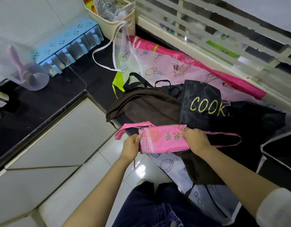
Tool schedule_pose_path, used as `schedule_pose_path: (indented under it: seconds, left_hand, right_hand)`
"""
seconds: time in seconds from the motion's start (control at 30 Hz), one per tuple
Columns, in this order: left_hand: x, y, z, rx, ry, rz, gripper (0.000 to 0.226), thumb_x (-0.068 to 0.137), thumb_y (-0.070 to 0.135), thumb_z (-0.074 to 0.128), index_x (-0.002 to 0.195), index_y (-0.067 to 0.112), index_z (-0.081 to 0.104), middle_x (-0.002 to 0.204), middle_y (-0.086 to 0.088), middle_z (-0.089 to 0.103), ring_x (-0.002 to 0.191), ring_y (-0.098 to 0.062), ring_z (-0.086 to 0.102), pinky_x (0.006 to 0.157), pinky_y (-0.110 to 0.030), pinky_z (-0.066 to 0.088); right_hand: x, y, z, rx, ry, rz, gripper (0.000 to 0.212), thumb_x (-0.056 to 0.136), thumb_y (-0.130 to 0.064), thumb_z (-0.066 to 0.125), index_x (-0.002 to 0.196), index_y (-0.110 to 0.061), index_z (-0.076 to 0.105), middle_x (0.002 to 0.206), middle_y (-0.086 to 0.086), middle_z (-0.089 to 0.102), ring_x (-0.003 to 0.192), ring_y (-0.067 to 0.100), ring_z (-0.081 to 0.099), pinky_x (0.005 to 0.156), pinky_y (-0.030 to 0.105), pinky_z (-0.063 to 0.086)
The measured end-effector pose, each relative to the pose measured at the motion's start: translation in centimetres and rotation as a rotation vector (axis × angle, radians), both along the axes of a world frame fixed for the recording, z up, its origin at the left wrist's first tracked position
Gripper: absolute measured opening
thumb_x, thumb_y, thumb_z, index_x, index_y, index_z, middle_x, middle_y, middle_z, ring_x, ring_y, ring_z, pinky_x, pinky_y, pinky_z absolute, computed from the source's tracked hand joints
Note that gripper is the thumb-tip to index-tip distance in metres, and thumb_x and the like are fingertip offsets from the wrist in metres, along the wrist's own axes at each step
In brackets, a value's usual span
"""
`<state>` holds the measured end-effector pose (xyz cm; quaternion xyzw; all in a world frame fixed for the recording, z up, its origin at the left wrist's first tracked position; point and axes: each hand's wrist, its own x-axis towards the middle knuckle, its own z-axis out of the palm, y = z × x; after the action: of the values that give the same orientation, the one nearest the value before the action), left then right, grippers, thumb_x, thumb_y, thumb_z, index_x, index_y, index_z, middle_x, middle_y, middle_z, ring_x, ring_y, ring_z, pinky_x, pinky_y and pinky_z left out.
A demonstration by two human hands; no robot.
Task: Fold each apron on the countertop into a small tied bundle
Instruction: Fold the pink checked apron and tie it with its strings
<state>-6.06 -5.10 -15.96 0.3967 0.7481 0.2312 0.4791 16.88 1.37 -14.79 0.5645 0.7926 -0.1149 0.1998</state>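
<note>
- I had the pink apron (164,138) folded into a flat band and pinched at both ends: my left hand (131,145) was closed on its checked end, my right hand (194,139) was clamped over the end with the green lettering.
- The band sat at the near edge of the black countertop (48,104), its left end past the edge over the floor tiles (85,190); one strap (223,139) looped out beyond my right hand, another (135,126) arched above my left.
- Just behind the grip lay the brown apron (146,104), one corner drooping over the counter edge, and beside it the dark apron (202,102) lettered "COOK".
- Farther back spread the clear printed apron (166,64), touching a bright pink one (159,46) by the window.
- Far behind my left hand stood a cream bin (115,17) with packets in it, a blue rack (67,46) of clear jars and a clear jug (21,68) holding utensils.
- Open counter lay left of the pile, in front of the rack.
</note>
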Motion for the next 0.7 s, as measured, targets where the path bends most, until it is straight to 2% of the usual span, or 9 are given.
schedule_pose_path:
  seconds: [0.13, 0.2, 0.3, 0.37, 0.43, 0.47, 0.57, 0.63, 0.7]
  left_hand:
    - [-0.7, 0.0, 0.6, 0.004, 0.134, -0.008, 0.04, 0.102, 0.019, 0.037, 0.064, 0.013, 0.046, 0.069, -0.004, 0.055, 0.062, -0.019, 0.052, 0.062, -0.033, 0.044]
    - [-1.0, 0.0, 0.9, -0.04, 0.259, -0.057, 0.04, 0.102, 0.021, 0.037, 0.063, 0.014, 0.046, 0.074, -0.003, 0.055, 0.071, -0.023, 0.054, 0.063, -0.029, 0.035]
    - [-0.6, 0.2, 2.0, -0.003, 0.584, -0.035, 0.013, 0.096, 0.012, 0.046, 0.089, 0.007, 0.056, 0.096, -0.009, 0.053, 0.095, -0.03, 0.052, 0.079, -0.036, 0.036]
    - [0.4, 0.4, 3.1, 0.189, 0.802, -0.034, 0.02, 0.079, -0.006, 0.053, 0.097, 0.003, 0.057, 0.097, -0.015, 0.052, 0.09, -0.035, 0.051, 0.075, -0.04, 0.036]
    - [2.2, 0.8, 4.3, 0.362, 0.822, -0.257, 0.034, 0.062, -0.012, 0.055, 0.09, 0.006, 0.06, 0.089, -0.012, 0.056, 0.079, -0.033, 0.055, 0.063, -0.036, 0.037]
    - [3.5, 0.7, 4.5, 0.367, 0.777, -0.411, 0.037, 0.062, -0.01, 0.054, 0.093, 0.008, 0.061, 0.093, -0.01, 0.057, 0.083, -0.031, 0.057, 0.065, -0.035, 0.038]
    - [6.2, -0.6, 1.9, 0.346, 0.745, -0.718, 0.039, 0.083, 0.015, 0.046, 0.119, 0.011, 0.06, 0.125, -0.011, 0.059, 0.116, -0.035, 0.055, 0.092, -0.044, 0.048]
    - [6.7, -1.3, -0.2, 0.173, 0.829, -0.847, 0.048, 0.093, 0.03, 0.029, 0.125, 0.014, 0.061, 0.131, -0.01, 0.058, 0.122, -0.035, 0.053, 0.103, -0.05, 0.04]
    - [6.8, -1.8, -1.6, 0.14, 0.851, -0.88, 0.057, 0.102, 0.032, 0.012, 0.13, 0.013, 0.057, 0.135, -0.011, 0.054, 0.126, -0.036, 0.049, 0.112, -0.051, 0.025]
  right_hand:
    - [-0.3, 0.1, 0.3, -0.041, 0.035, -0.044, 0.037, 0.104, -0.029, 0.031, 0.121, -0.005, 0.053, 0.111, 0.016, 0.065, 0.105, 0.033, 0.061, 0.081, 0.038, 0.047]
    - [-0.4, 0.2, 0.5, -0.053, 0.037, -0.054, 0.036, 0.104, -0.028, 0.031, 0.122, -0.005, 0.053, 0.111, 0.017, 0.064, 0.105, 0.034, 0.061, 0.082, 0.039, 0.047]
    - [-0.4, 0.2, 0.6, -0.073, 0.016, -0.055, 0.033, 0.104, -0.023, 0.031, 0.122, -0.007, 0.054, 0.112, 0.016, 0.064, 0.104, 0.033, 0.061, 0.082, 0.037, 0.047]
    - [-0.5, 0.1, 0.7, -0.068, 0.015, -0.052, 0.032, 0.104, -0.021, 0.032, 0.121, -0.007, 0.054, 0.112, 0.015, 0.063, 0.105, 0.032, 0.061, 0.082, 0.037, 0.047]
    - [-0.5, 0.2, 0.8, -0.069, 0.03, -0.07, 0.032, 0.104, -0.021, 0.031, 0.123, -0.007, 0.053, 0.113, 0.014, 0.063, 0.105, 0.031, 0.061, 0.083, 0.037, 0.048]
    - [-0.5, 0.2, 0.7, -0.074, 0.032, -0.076, 0.033, 0.105, -0.022, 0.03, 0.125, -0.008, 0.053, 0.113, 0.014, 0.063, 0.104, 0.031, 0.061, 0.082, 0.037, 0.048]
    - [-0.3, -0.2, 0.1, -0.065, 0.065, -0.088, 0.034, 0.103, -0.018, 0.03, 0.13, -0.013, 0.051, 0.114, 0.011, 0.063, 0.101, 0.028, 0.062, 0.073, 0.033, 0.045]
    - [-0.1, -0.8, -0.1, -0.076, 0.177, -0.189, 0.035, 0.103, -0.025, 0.034, 0.117, -0.005, 0.059, 0.106, 0.016, 0.066, 0.096, 0.03, 0.062, 0.074, 0.035, 0.045]
    - [0.1, -1.3, -0.1, -0.081, 0.289, -0.297, 0.041, 0.102, -0.03, 0.037, 0.104, 0.003, 0.061, 0.099, 0.02, 0.066, 0.093, 0.032, 0.062, 0.076, 0.037, 0.044]
